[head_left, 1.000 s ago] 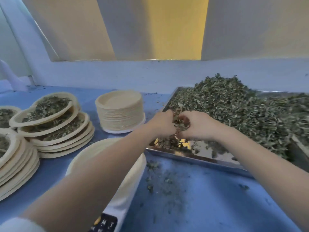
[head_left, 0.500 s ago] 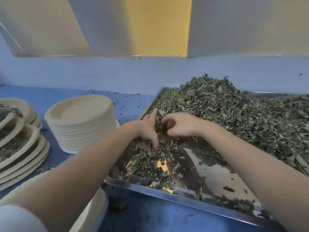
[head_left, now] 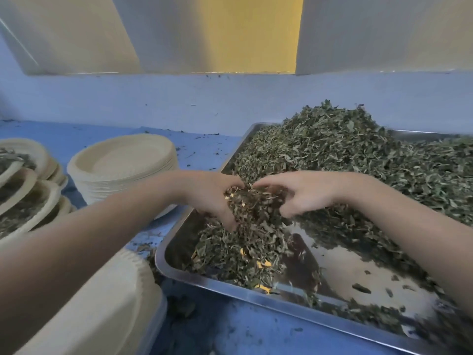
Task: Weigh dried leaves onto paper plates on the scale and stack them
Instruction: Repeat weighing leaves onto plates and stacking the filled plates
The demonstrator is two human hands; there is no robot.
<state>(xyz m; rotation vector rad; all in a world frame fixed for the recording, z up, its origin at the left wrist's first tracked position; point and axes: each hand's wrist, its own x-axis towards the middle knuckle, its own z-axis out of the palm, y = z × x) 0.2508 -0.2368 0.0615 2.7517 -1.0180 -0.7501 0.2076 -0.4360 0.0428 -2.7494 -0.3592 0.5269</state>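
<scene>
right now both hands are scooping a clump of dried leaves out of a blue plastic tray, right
Not quite. Both the left hand and right hand scoop a clump of dried leaves, but the tray is shiny metal, not blue plastic, as the head view shows.

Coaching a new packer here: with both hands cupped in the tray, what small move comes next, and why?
Probably carry the scoop left to the empty plate: left hand and right hand already cup dried leaves above the tray.
</scene>
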